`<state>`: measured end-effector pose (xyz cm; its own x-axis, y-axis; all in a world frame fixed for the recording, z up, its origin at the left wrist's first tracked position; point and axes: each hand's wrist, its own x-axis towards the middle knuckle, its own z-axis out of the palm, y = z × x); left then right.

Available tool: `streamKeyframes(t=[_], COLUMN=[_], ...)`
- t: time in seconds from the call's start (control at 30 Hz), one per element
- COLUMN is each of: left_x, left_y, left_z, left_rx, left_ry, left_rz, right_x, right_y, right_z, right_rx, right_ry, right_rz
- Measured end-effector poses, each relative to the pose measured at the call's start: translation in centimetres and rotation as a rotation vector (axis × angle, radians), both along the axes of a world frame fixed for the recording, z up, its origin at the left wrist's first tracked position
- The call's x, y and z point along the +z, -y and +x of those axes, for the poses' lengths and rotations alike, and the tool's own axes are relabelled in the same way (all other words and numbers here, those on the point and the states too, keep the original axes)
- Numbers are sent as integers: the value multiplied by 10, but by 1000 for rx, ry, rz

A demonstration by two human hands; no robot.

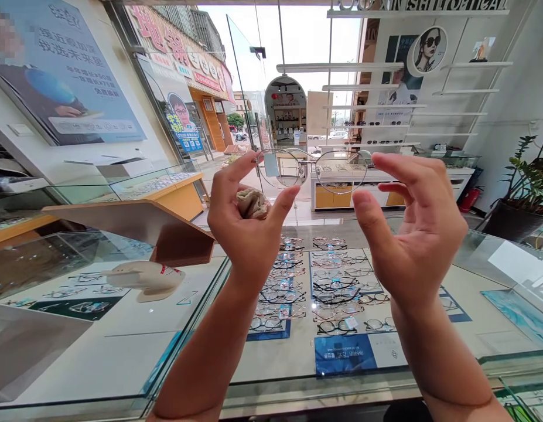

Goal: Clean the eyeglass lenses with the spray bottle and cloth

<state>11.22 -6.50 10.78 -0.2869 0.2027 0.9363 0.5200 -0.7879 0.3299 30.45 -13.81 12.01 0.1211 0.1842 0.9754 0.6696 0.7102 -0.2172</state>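
Observation:
A pair of thin round-rimmed eyeglasses (341, 192) is held up in the air between my hands, with a pale rectangular sticker (272, 165) on the left lens. My left hand (249, 228) holds the left side of the frame, index finger at the outer rim and thumb near its lower edge. A crumpled beige cloth (252, 203) is tucked in the same palm. On the other side, my right hand (412, 228) has its fingers apart; the index fingertip is at the right end piece, and whether it touches is hard to tell.
Below lies a glass display counter (280, 363) with rows of eyeglasses (337, 287) and a blue leaflet (344, 354). At left stand a brown wooden stand (135, 220) and another beige cloth (143, 278). A round-topped mirror (285, 111) and a potted plant (528, 187) are further back.

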Motion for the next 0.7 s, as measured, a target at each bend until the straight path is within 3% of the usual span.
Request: streamKeyframes(t=[0.3, 0.43, 0.7], left_x=[-4, -3, -8], left_y=[3, 5, -2], left_z=[3, 4, 0], left_rx=[32, -11, -168], left_ry=[-23, -8, -1], left_rz=[20, 43, 44], right_x=[-1, -1, -3], right_y=[-21, -24, -30], right_z=[3, 5, 12], right_rx=[61, 106, 463], right_ry=[-186, -217, -323], right_rz=[-9, 14, -48])
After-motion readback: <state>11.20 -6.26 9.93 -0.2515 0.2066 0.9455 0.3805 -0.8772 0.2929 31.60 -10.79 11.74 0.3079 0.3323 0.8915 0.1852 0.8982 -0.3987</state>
